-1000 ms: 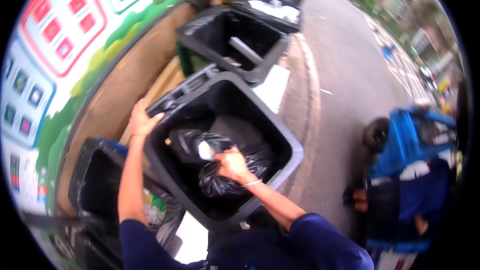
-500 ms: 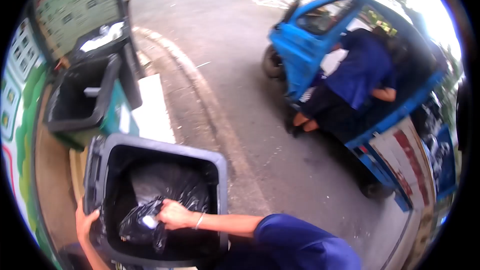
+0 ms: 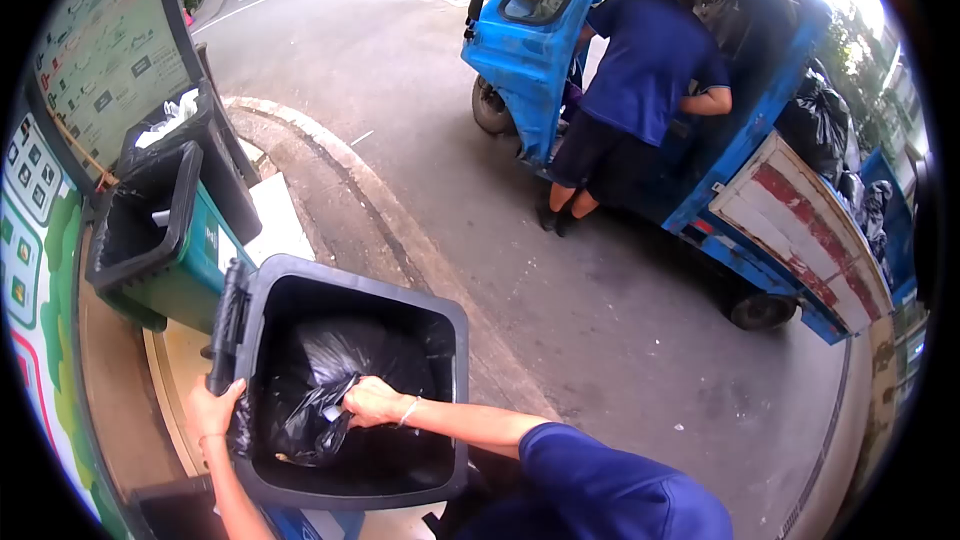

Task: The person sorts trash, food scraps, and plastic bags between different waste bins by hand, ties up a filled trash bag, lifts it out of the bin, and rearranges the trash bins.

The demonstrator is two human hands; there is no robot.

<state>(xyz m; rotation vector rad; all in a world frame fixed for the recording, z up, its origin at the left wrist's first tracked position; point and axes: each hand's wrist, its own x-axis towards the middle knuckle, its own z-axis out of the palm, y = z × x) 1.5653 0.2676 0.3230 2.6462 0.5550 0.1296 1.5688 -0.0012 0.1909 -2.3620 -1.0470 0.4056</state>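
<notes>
A black trash bin (image 3: 458,360) stands in front of me with its mouth facing up. Inside it lies a black garbage bag (image 3: 335,345), bunched at the top. My right hand (image 3: 372,402) reaches into the bin and is closed on the bag's gathered neck; a bit of something white shows beside the fingers. At the bin's left side, my left hand (image 3: 213,410) grips the edge by the hinge, its thumb toward the rim and some fingers hidden.
A green bin (image 3: 205,250) and a dark bin holding white bags (image 3: 165,125) stand ahead left, beside a sign board (image 3: 110,40). On the road, a co-worker (image 3: 650,70) leans into a blue three-wheeled truck (image 3: 520,50) loaded with black bags (image 3: 815,125). A kerb (image 3: 370,180) curves between.
The view has turned, so truck and co-worker appear farther left. My right hand still holds the bag, and my left hand stays at the bin's edge. The bin sits slightly farther right in view.
</notes>
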